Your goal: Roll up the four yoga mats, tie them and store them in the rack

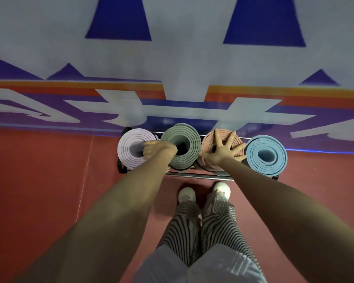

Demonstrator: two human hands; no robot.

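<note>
Several rolled yoga mats stand upright side by side in a low metal rack [200,176] against the wall: a lilac mat [129,144], a green mat [189,137], a peach mat [209,140] and a blue mat [268,158]. My left hand [154,151] rests on top of the lilac mat, fingers curled down into its hollow centre. My right hand [223,150] lies flat on the peach mat's top end with its fingers spread wide. The mats' ties are not visible from above.
A wall [182,58] with a blue, purple and orange pattern stands directly behind the rack. The floor [39,201] is red. My feet in white shoes [186,196] stand just in front of the rack's front bar.
</note>
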